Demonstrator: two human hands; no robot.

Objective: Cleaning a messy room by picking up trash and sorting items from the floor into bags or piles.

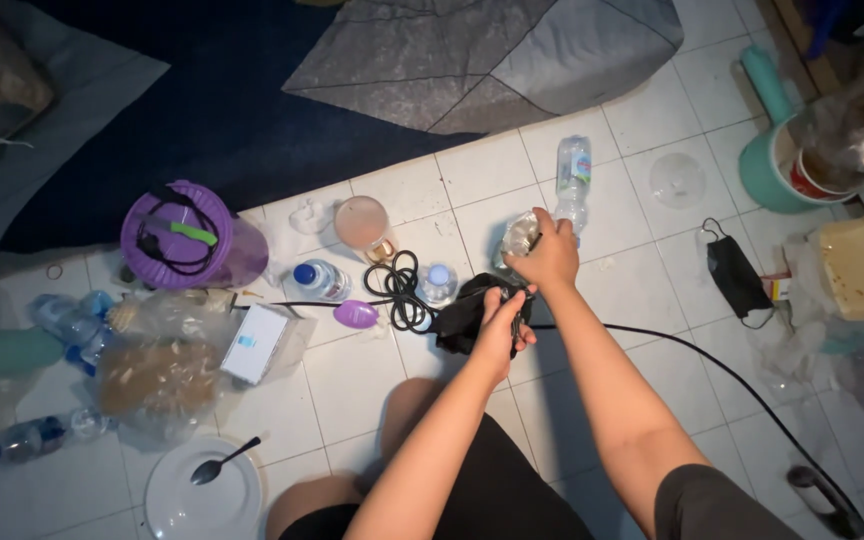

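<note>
Black bag (462, 318): one, under my fists. Left hand (501, 322) clenched on it; right hand (549, 256) grasps crumpled plastic (518, 238).

— What sort of place is this?
— A home, a bedroom floor: white tiles (372, 375) cluttered beside a dark blue mattress (222, 110), with a grey pillow (492, 50) on it.

Dim, bluish light; sharp centre, darker corners.

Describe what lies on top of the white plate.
A dark spoon lies on the white plate, its bowl toward the plate's middle. Nothing else shows on it; the lower edge is cropped.
</note>
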